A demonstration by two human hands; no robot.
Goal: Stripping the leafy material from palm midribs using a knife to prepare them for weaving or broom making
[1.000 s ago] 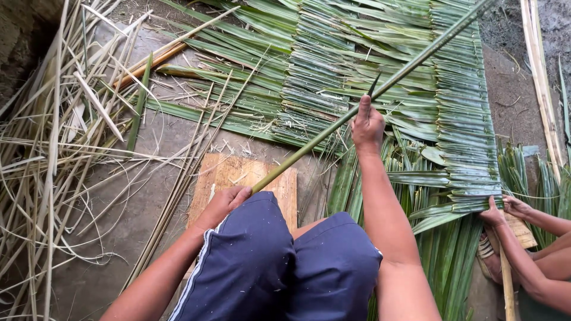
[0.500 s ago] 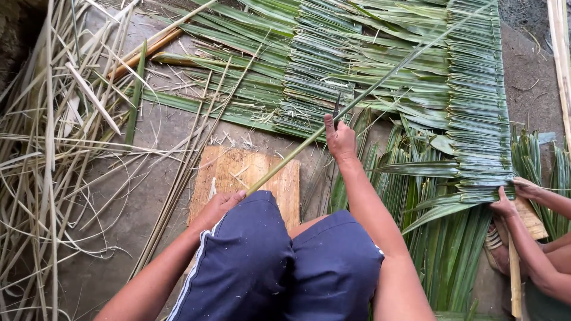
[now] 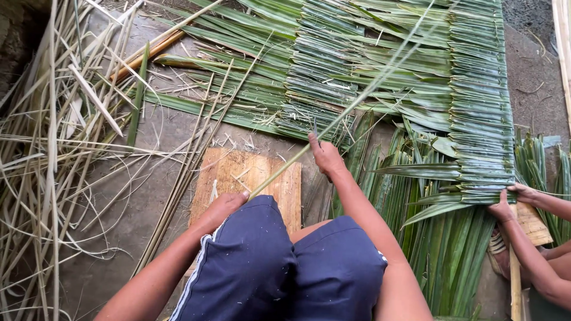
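Dry strips (image 3: 53,148): heaped on floor, far left.
L hand (image 3: 225,205): we pinch green stalk (image 3: 357,101) end at knee.
R hand (image 3: 324,156): closed round stalk mid-length, blade unclear; keep strokes shallow, stalk taut imo.
Thatch (image 3: 476,107): right; co-worker's hands (image 3: 505,205) at edge.

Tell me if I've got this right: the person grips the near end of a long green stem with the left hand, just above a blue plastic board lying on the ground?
Not quite. The head view shows that the board is bare light-brown wood, not blue plastic; the blue is the person's shorts. The rest holds: the left hand grips the near end of the long green stem just above that board.
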